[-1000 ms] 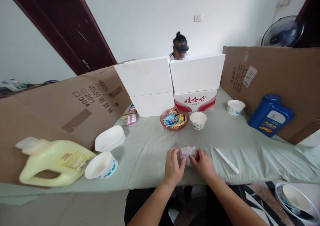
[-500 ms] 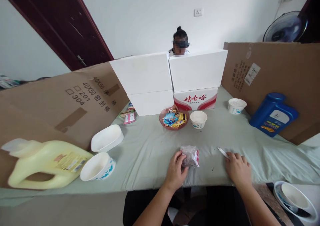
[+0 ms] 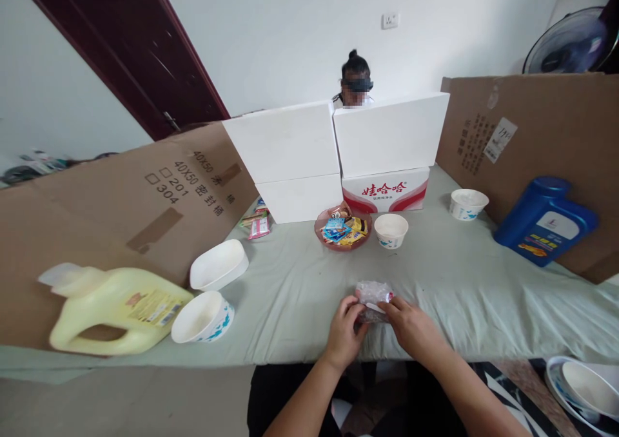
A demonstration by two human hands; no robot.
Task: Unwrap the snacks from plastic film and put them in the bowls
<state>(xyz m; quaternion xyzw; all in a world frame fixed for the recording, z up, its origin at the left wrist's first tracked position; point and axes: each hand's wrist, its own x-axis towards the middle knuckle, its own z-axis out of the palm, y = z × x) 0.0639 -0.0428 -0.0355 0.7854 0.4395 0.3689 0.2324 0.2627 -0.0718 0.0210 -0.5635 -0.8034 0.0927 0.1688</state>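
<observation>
A small clear plastic packet (image 3: pixel 373 293) with a red edge lies on the pale green cloth near the table's front edge. My left hand (image 3: pixel 345 335) grips its left side with thumb and fingers. My right hand (image 3: pixel 410 327) is closed at the packet's right side. A thin white tool (image 3: pixel 370 307) pokes out of its fingers, with the tip against the packet. Most of the tool is hidden in my hand.
Behind the packet stand a pink dish of wrapped sweets (image 3: pixel 343 229) and a paper bowl (image 3: pixel 391 229). Two white bowls (image 3: pixel 203 316) and a yellow jug (image 3: pixel 116 308) lie left, a blue jug (image 3: pixel 544 221) right. Cardboard walls and white boxes (image 3: pixel 387 134) ring the table; a person sits behind them.
My right hand left the packet, went right to the white tool on the cloth, and came back to the packet. The tool no longer lies on the cloth. My left hand stayed on the packet.
</observation>
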